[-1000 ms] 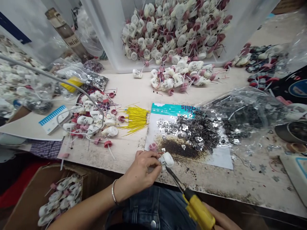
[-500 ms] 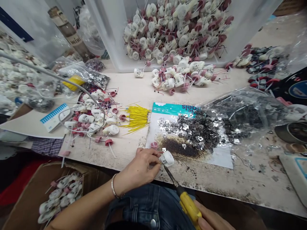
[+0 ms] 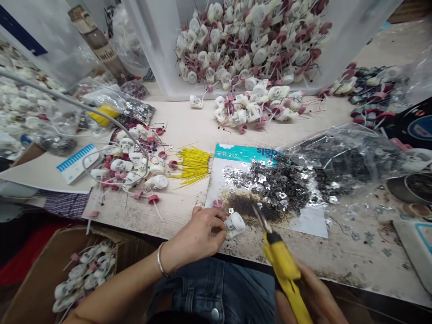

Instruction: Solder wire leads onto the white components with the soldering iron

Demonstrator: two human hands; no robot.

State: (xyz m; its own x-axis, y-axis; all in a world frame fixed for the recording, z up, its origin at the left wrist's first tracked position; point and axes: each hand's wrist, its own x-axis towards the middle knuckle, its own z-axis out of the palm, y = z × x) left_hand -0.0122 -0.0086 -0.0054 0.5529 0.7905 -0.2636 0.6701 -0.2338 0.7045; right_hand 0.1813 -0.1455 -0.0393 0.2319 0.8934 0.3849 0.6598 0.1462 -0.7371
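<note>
My left hand (image 3: 197, 236) pinches a small white plastic part (image 3: 235, 223) at the table's near edge. My right hand (image 3: 312, 299) grips a yellow-handled screwdriver (image 3: 283, 265); its dark tip points up into a heap of small metal clips (image 3: 276, 184) lying on a sheet of paper (image 3: 312, 220). The tip is to the right of the white part and apart from it. A small pink cap (image 3: 218, 204) lies just beyond my left fingers.
A clear bin (image 3: 158, 54) at the back holds many white and maroon parts, with more spilled in front (image 3: 256, 108). Yellow wires (image 3: 194, 164) and a left pile of parts (image 3: 131, 162) lie nearby. A plastic bag of clips (image 3: 347, 157) is right; a cardboard box (image 3: 43, 279) lower left.
The screwdriver has left the white part and swung up and right, so its tip now points at the metal clips. My left hand keeps the white part in place.
</note>
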